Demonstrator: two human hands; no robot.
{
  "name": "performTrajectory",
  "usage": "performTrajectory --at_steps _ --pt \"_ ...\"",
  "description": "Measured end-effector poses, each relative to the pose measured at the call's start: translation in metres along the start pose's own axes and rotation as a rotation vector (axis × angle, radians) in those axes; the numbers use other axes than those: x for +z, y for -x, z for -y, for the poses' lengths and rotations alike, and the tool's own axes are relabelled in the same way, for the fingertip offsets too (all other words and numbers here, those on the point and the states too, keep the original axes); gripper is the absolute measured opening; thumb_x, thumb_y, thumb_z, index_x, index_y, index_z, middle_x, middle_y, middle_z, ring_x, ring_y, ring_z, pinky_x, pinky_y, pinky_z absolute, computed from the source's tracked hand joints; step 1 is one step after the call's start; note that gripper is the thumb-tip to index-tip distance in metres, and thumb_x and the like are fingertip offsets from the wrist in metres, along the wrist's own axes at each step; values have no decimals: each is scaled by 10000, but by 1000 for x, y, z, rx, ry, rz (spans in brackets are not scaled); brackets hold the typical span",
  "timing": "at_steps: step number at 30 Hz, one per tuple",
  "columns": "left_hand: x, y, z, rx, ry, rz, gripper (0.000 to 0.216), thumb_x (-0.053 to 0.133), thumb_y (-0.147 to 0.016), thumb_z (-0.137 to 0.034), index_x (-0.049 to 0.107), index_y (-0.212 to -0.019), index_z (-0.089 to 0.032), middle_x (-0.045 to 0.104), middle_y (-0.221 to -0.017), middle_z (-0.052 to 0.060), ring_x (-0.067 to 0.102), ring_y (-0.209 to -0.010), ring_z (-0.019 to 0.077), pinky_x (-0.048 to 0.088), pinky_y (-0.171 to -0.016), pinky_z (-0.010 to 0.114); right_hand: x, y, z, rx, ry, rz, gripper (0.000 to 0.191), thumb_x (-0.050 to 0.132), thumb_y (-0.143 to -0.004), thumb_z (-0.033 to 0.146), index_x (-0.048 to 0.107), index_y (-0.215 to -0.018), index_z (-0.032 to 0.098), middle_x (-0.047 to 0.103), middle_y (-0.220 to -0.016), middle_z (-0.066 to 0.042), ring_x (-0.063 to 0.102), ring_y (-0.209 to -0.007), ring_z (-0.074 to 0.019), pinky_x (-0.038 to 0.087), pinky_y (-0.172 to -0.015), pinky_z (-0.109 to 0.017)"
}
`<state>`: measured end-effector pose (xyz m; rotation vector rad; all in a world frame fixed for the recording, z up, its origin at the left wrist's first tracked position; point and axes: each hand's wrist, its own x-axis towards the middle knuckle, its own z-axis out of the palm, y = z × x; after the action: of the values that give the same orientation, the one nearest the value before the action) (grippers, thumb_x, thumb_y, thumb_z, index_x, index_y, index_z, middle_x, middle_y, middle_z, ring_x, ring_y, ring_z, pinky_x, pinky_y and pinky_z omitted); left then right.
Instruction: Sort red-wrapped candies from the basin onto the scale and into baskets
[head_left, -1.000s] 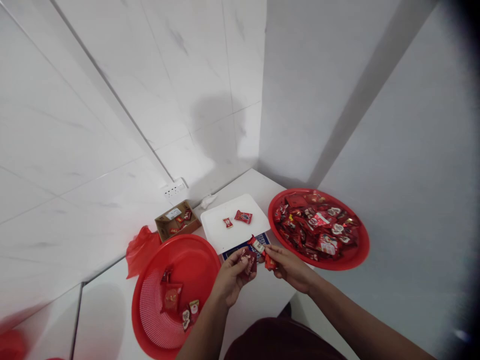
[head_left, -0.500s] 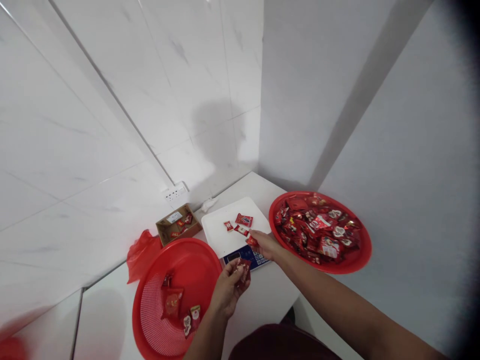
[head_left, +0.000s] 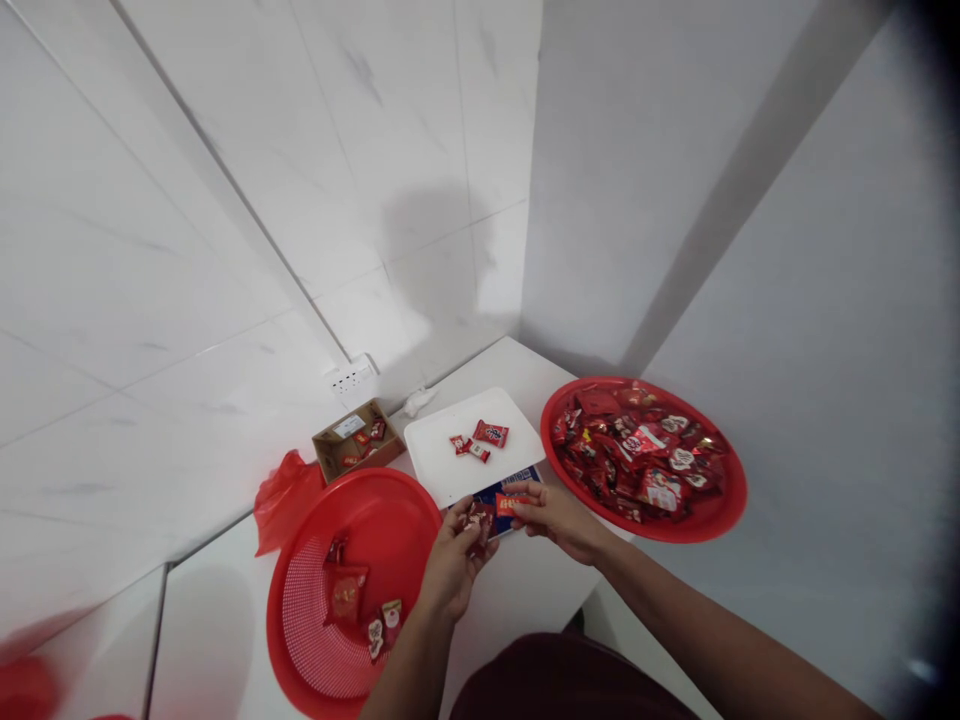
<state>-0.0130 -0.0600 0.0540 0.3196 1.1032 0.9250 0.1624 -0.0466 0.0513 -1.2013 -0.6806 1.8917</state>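
- Our right hand [head_left: 559, 517] pinches one red wrapped sweet [head_left: 508, 503] between thumb and fingertips, just over the near edge of the scale [head_left: 442, 472].
- Our left hand [head_left: 448, 565] is curled around a small clutch of sweets [head_left: 474, 520], right beside the pinched one. The wrappers blur together, so we cannot tell how many it holds.
- On the scale's white plate lie three sweets [head_left: 477, 441], close together near the far side.
- To the right, just beside the scale, the red tray [head_left: 652, 532] is heaped with wrapped sweets.
- To the left, the red basket [head_left: 300, 540] holds only a few packets [head_left: 346, 595] near its front.
- Behind the basket, a cardboard box [head_left: 356, 442] with a few sweets stands on the table [head_left: 525, 590], with a red bag [head_left: 281, 497] beside it.
- We judge the work to be at an early stage: little lies on the plate or in the basket, and most sweets are in the tray.
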Motion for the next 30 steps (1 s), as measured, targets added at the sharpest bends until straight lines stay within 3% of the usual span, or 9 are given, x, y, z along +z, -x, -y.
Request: performTrajectory --at_steps 2,6,9,14,18,24,28,30 --pt "3 1 0 15 -29 26 316 656 -665 -141 607 -969 -211 621 -886 35 587 -756 122 479 -764 319 4 5 2 -38 58 3 339 741 -623 286 609 -909 161 663 -752 -7 604 -625 -86 463 -563 -195" --pt "13 9 0 52 -123 140 228 699 -642 -257 665 -829 -132 570 -633 3 522 -633 90 448 -724 269 10 8 2 -65 12 0 365 753 -591 303 634 -898 145 676 -824 -36 620 -726 -111 487 -723 -252" --pt "19 14 -1 72 -185 201 261 706 -642 -293 669 -828 -114 545 -598 -12 474 -585 69 431 -690 246 11 9 1 -72 12 -10 382 752 -585 312 633 -905 141 673 -833 -41 618 -733 -121 487 -743 -277" --pt "17 9 5 79 -191 133 291 750 -586 -311 628 -784 -135 592 -624 -1 496 -575 81 443 -680 279 8 10 -3 -105 163 -62 253 737 -592 318 626 -740 145 628 -629 24 549 -553 -79 458 -564 -224" --pt "9 0 12 112 -155 65 265 759 -568 -281 550 -680 -162 559 -544 -37 472 -512 67 430 -602 242 -4 -2 -14 -92 159 -61 198 713 -627 301 624 -707 143 611 -569 30 538 -515 -74 459 -543 -214" --pt "0 -6 14 42 -82 -13 167 657 -640 -138 559 -772 -166 593 -648 -8 548 -598 80 484 -735 294 -23 -53 -12 -77 -164 -365 132 708 -633 147 586 -682 157 602 -631 13 578 -563 -77 506 -585 -191" --pt "0 -4 11 21 -60 -5 276 593 -613 -21 567 -844 -171 631 -793 38 594 -709 109 488 -760 300 -15 -62 -8 -115 -111 -435 289 689 -668 179 570 -932 191 613 -743 2 603 -637 -98 515 -582 -203" --pt "2 -3 11 33 -55 9 347 607 -604 -20 563 -904 -188 635 -864 48 605 -750 124 488 -763 306 -8 -52 -12 -109 7 -365 311 685 -682 244 572 -966 191 623 -779 -7 603 -647 -106 506 -558 -211"
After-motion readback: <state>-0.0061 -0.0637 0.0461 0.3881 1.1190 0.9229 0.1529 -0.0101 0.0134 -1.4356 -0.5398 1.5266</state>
